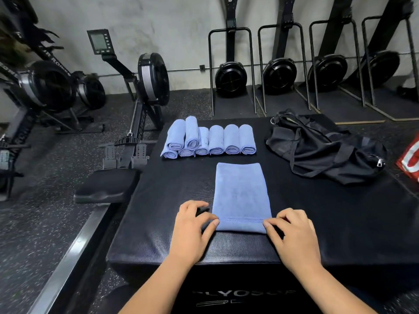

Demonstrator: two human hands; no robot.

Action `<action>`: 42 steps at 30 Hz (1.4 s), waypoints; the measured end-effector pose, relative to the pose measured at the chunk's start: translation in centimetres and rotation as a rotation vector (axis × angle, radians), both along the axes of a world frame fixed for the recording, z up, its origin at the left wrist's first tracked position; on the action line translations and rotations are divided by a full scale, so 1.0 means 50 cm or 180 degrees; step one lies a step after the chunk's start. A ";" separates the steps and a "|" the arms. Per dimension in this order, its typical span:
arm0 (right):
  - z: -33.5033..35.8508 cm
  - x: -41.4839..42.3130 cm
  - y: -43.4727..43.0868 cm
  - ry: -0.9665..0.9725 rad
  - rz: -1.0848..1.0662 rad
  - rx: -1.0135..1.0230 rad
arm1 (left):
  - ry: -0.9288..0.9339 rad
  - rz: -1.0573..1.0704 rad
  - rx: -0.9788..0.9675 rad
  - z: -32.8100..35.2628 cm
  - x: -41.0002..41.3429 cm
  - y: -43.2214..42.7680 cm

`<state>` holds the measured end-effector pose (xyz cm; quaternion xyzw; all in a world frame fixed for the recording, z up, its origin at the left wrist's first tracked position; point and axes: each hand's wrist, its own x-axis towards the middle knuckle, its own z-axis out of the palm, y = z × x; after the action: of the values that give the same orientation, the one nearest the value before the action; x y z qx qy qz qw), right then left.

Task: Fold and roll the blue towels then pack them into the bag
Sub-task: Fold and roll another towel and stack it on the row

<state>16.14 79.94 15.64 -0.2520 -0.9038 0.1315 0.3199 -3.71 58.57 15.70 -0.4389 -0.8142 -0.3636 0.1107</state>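
Note:
A folded blue towel (pixel 241 196) lies flat as a long strip in the middle of the black padded box (pixel 328 211). Its near end is turned over into a small fold. My left hand (pixel 192 227) pinches the left corner of that near end, and my right hand (pixel 292 232) pinches the right corner. Several rolled blue towels (pixel 209 140) lie in a row at the far side of the box, two of them stacked on others at the left. A crumpled black bag (pixel 324 148) with a zipper lies on the box at the far right.
Rowing machines stand on the rubber floor to the left, one seat (pixel 106 185) close against the box's left edge. More rowers lean upright against the back wall. A red and white object (pixel 410 162) shows at the right edge.

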 end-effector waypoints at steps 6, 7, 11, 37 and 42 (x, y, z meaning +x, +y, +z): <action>0.016 0.002 -0.007 -0.0435 0.0129 -0.0086 | 0.0076 -0.0177 -0.0288 0.010 0.008 0.004; 0.017 0.002 -0.005 -0.0478 0.0122 -0.0127 | 0.0028 -0.0184 -0.0365 0.009 0.008 0.004; 0.013 -0.001 0.003 -0.0358 0.0013 -0.0369 | -0.0255 -0.0048 -0.0193 -0.001 -0.002 0.001; 0.005 -0.007 0.008 -0.0030 -0.0215 -0.0621 | 0.0192 -0.0066 -0.0069 0.006 0.008 0.006; 0.006 -0.008 0.000 -0.0054 -0.0334 -0.0330 | 0.0327 0.0036 -0.0087 -0.005 0.004 0.005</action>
<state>15.77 79.92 15.94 -0.3163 -0.8840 0.1590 0.3053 -3.52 58.83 15.43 -0.4539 -0.8148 -0.3288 0.1484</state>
